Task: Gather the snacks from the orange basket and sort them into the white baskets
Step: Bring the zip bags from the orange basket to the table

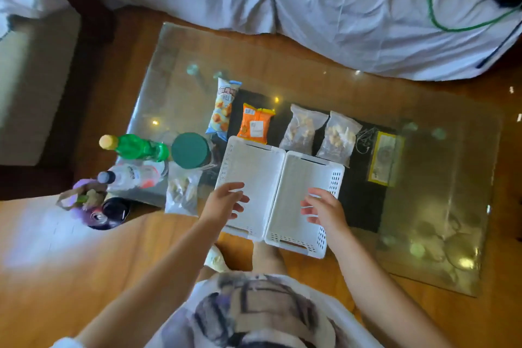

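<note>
Head view: the left hand [226, 200] and right hand [324, 210], fingers loosely spread and gripping nothing, hover over two empty white baskets [255, 175] standing side by side.

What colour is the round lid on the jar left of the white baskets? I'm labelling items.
Dark green: the round lid shows best in the head view.

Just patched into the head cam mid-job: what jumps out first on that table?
Two empty white baskets sit side by side at the glass table's near edge, with the left hand and right hand open over them. Behind them lies a row of snacks: a blue packet, an orange packet and two clear bags.
</note>
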### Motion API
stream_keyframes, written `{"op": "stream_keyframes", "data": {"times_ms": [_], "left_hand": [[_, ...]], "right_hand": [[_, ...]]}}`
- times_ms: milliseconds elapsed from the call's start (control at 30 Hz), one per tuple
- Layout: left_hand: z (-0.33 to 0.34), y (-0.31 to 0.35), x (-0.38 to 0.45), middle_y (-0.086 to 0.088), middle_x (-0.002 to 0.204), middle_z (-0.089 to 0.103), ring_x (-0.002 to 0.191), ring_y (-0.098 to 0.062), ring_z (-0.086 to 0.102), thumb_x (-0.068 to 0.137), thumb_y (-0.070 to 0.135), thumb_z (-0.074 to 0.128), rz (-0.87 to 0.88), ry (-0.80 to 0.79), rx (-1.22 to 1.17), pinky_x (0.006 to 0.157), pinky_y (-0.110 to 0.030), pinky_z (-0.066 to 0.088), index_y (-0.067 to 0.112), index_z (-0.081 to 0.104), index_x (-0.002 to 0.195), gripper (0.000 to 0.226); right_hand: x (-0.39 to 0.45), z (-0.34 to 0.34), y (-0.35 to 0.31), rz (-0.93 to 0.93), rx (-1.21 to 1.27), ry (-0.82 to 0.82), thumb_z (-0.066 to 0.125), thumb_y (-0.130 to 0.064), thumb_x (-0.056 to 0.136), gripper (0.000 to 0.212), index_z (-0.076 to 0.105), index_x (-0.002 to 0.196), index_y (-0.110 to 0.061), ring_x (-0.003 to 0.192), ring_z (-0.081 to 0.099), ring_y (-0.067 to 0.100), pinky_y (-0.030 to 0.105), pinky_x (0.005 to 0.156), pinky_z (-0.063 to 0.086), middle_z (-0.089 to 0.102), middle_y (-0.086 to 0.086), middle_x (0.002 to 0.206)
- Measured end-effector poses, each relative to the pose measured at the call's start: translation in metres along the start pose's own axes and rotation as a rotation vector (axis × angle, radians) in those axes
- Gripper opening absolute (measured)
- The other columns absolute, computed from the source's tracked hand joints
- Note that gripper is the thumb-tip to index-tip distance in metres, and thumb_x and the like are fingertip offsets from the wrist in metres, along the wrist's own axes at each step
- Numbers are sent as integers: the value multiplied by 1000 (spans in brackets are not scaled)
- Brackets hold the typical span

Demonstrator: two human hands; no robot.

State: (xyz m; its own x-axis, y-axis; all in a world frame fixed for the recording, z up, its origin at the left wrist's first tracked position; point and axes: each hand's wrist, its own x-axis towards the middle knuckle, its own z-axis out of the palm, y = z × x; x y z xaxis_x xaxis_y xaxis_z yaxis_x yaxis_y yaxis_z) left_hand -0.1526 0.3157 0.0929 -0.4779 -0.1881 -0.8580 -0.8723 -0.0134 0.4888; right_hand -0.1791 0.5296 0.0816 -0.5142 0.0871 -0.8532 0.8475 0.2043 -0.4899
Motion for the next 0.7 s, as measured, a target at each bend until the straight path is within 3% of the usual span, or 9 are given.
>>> {"op": "stream_keyframes", "data": {"times_ms": [133, 267, 433, 700], "left_hand": [[-51, -60, -50, -1, 71, 61, 54, -13, 46, 93, 5, 44, -63, 121, -125, 43, -15, 40, 9, 60, 114, 26], [-101, -135, -92, -7, 66, 56, 32, -3, 43, 93, 2, 44, -129, 213, -321, 36, -12, 33, 1, 57, 116, 26], [-161, -243, -146, -14, 65, 51, 26, -2, 43, 93, -3, 46, -191, 387, -683, 34, -13, 34, -11, 53, 119, 28], [-212, -403, -234, -13, 69, 49, 36, -12, 46, 96, 0, 40, -272, 606, -1171, 32, -8, 29, -7, 43, 128, 33]], "right_hand": [[-42, 41, 20, 30, -112, -48, 54, -11, 89, 5, 56, 86, -15, 41, 49, 9, 14, 35, 35, 50, 4, 57], [-77, 94, 40, 19, -214, -126, 53, -10, 90, 14, 53, 77, -15, 27, 40, 2, 13, 30, 25, 48, 3, 57], [-125, 163, 61, -26, -422, -224, 52, -13, 92, 2, 54, 92, -14, 32, 46, 0, 13, 33, 30, 55, 6, 67], [-178, 260, 107, -81, -755, -297, 48, -12, 94, 14, 55, 106, -9, 58, 51, 18, 25, 53, 40, 57, 8, 72]]}}
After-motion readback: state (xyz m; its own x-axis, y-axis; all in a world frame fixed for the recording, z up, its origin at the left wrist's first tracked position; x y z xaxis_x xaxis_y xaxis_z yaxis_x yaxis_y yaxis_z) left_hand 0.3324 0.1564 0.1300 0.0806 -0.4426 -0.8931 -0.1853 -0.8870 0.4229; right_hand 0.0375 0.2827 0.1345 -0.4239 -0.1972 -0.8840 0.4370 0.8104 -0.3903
